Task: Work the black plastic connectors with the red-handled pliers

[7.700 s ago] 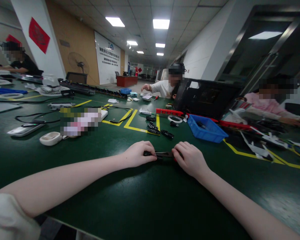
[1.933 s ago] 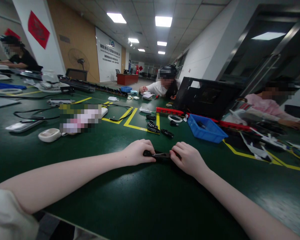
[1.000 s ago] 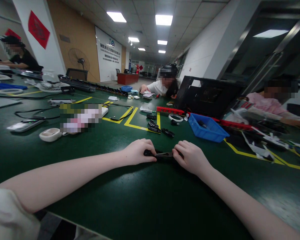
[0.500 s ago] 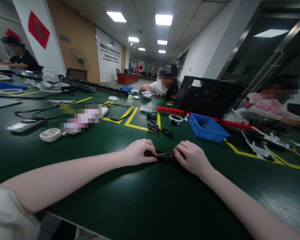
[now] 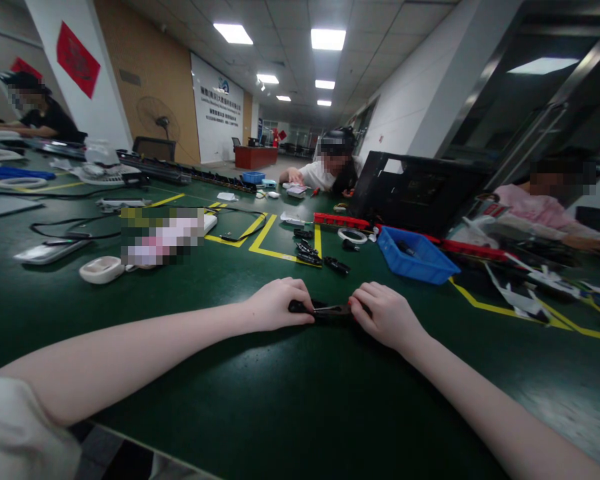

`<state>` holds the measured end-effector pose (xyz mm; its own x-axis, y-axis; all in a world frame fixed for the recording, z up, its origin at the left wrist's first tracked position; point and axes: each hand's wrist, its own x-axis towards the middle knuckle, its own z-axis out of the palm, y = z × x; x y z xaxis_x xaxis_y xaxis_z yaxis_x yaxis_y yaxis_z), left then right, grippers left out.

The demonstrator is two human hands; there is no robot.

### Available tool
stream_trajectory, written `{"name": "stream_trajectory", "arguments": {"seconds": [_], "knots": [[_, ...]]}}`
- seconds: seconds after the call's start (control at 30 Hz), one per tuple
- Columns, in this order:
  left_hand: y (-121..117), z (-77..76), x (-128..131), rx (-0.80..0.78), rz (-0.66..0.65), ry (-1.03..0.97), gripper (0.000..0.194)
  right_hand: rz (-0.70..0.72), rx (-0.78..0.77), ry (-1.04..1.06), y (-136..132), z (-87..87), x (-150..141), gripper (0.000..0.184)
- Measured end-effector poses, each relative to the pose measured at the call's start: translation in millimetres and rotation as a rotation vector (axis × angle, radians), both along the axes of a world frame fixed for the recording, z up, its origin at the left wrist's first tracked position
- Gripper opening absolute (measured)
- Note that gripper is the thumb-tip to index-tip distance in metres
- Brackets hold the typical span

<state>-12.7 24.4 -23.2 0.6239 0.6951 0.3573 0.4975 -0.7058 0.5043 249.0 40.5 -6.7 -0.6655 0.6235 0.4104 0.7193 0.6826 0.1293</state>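
My left hand (image 5: 285, 303) is closed around a black rounded handle-like piece (image 5: 298, 307), its end showing between thumb and fingers. From there a slim grey metal piece (image 5: 330, 311) runs across the gap to my right hand (image 5: 383, 312). The right fingers are closed on a dark part (image 5: 344, 311) at its far end, where a spot of red shows. Whether the metal and dark pieces are one tool or two things I cannot tell. Just beyond my hands lie several small black parts (image 5: 309, 252) and another black piece (image 5: 337, 265).
A blue bin (image 5: 416, 257) holding dark items stands right of my hands. Behind it are a red strip (image 5: 340, 220) and a large black panel (image 5: 405, 197). A white case (image 5: 101, 269), a phone (image 5: 53, 249) and a black cable (image 5: 75, 233) lie left. Co-workers sit around the table.
My right hand has shifted very slightly right, and a red spot now shows at its fingertips. The left hand keeps its place and its hold.
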Motion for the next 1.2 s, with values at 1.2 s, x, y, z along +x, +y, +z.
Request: {"name": "stream_trajectory", "arguments": {"seconds": [1.2], "knots": [[2.5,-1.2,-0.7,-0.026,-0.011,-0.001,0.017,0.009,-0.009,-0.007,-3.2,0.2,-5.2,0.031]]}}
